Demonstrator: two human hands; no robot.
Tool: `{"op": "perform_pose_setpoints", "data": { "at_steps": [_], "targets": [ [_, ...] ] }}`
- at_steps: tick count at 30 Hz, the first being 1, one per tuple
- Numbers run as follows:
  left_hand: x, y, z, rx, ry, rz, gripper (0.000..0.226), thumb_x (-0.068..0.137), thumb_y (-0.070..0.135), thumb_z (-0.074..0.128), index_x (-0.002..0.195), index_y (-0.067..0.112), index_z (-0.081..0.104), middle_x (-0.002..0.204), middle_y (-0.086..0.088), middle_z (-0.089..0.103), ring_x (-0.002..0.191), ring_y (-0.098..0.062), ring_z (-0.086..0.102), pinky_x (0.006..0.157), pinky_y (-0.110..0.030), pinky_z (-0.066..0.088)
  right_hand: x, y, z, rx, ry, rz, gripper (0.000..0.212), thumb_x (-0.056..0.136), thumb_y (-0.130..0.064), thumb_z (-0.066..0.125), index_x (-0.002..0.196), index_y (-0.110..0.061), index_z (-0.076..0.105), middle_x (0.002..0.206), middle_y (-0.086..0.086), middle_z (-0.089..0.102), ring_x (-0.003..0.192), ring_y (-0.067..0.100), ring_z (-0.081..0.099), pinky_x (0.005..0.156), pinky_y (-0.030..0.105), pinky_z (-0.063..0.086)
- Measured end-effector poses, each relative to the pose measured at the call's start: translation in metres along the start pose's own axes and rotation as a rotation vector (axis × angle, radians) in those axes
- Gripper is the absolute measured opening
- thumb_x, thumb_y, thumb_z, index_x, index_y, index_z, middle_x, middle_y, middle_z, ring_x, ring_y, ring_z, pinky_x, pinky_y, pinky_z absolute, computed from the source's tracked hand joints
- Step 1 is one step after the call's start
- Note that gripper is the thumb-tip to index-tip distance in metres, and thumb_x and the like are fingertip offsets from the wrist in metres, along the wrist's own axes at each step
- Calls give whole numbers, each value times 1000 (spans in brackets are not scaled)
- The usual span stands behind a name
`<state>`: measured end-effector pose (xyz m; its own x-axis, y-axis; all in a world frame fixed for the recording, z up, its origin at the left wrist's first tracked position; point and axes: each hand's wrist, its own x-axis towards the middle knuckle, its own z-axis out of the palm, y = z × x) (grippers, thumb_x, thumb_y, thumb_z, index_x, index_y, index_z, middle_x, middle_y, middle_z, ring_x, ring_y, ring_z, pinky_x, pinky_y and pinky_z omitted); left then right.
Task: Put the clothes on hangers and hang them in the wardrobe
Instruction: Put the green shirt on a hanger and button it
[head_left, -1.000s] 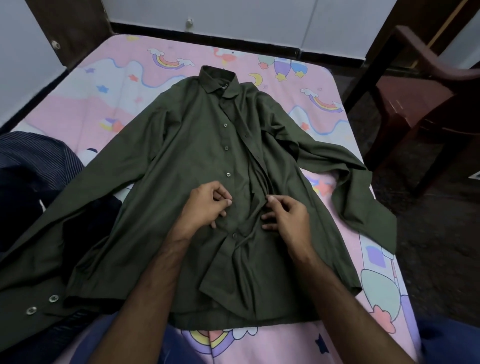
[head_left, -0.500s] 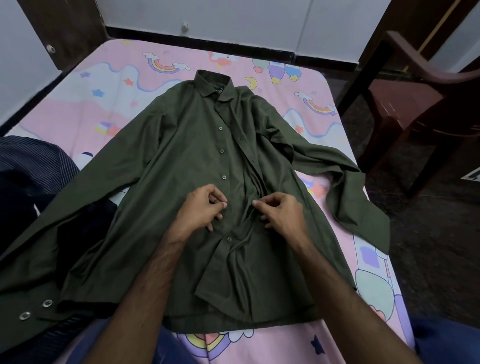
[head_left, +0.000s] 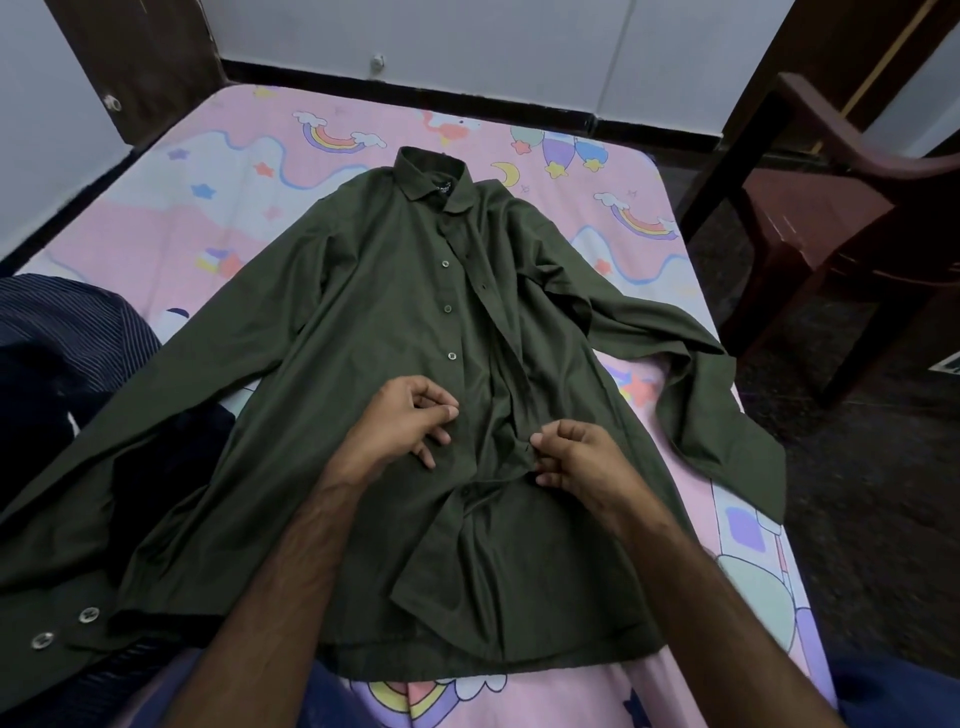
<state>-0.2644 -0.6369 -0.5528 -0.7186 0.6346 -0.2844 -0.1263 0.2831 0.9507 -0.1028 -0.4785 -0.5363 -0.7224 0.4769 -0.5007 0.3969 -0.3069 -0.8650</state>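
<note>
a dark olive green long-sleeved shirt (head_left: 363, 364) lies front-up and spread flat on the bed (head_left: 208, 171), its collar (head_left: 428, 169) pointing toward the far wall and its hem toward the person. the front is mostly unbuttoned: a row of small pale buttons (head_left: 445, 308) runs down the placket on the one side, and the other front panel is folded loosely over it with soft creases down the middle. one sleeve (head_left: 691, 374) bends out toward the bed's right edge, its cuff hanging a little over the side; the other sleeve (head_left: 156, 405) stretches out over a dark navy garment (head_left: 166, 467), and its cuff with two light buttons (head_left: 65, 626) rests at the near left corner. a dark pinstriped garment (head_left: 67, 327) is bunched at the left edge of the bed, beside the navy one. the left hand (head_left: 402, 423) rests on the shirt's button side at mid-chest, thumb and forefinger pressed together at the placket edge, though whether cloth or a button is between them cannot be told; its other fingers lie loosely on the fabric. the right hand (head_left: 582, 457) sits just across the opening, its fingers curled and pinching the edge of the other front panel. the bed sheet is pink with rainbows, stars and clouds. a dark brown plastic chair (head_left: 831, 218) stands on the floor just beside the bed's right side.
</note>
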Motion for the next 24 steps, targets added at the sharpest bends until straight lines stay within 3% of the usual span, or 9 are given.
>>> {"op": "perform_pose_setpoints", "data": {
  "at_steps": [5, 9, 13, 16, 24],
  "targets": [
    [-1, 2, 0, -44, -22, -13, 7, 93, -3, 65, 90, 2, 61, 74, -11, 58, 50, -11, 62, 34, -28, 50, -3, 0, 10, 125, -113, 9, 15, 91, 1, 69, 87, -11, 61, 69, -2, 64, 60, 5, 63, 61, 20, 57],
    [-3, 3, -1, -79, -40, -11, 6, 92, -2, 67, 92, 0, 62, 73, -10, 60, 51, -14, 62, 36, -29, 51, -3, -1, 17, -56, -184, 19, 23, 85, -2, 78, 77, -13, 60, 65, -1, 59, 58, 6, 61, 59, 18, 55],
    [-3, 4, -2, -109, -54, -20, 5, 91, -2, 67, 94, -1, 63, 71, -9, 61, 51, -15, 61, 37, -30, 52, 5, -11, 34, 12, -79, -62, 30, 88, -5, 76, 68, -16, 57, 59, 0, 57, 53, 6, 57, 55, 18, 52],
    [-3, 5, -3, -113, -54, -19, 4, 92, -2, 67, 93, -1, 64, 72, -10, 62, 52, -15, 62, 38, -30, 53, 15, -14, 54, 32, 9, -106, 25, 88, -6, 76, 71, -14, 59, 59, 2, 59, 53, 9, 57, 55, 23, 51],
    [0, -4, -5, -56, -35, -27, 6, 93, -5, 63, 92, 1, 62, 74, -12, 60, 49, -13, 61, 38, -30, 53, 30, 5, 77, -153, 203, -212, 15, 85, -14, 79, 80, -7, 67, 64, 1, 65, 49, 7, 60, 54, 25, 50]
  ]
}}
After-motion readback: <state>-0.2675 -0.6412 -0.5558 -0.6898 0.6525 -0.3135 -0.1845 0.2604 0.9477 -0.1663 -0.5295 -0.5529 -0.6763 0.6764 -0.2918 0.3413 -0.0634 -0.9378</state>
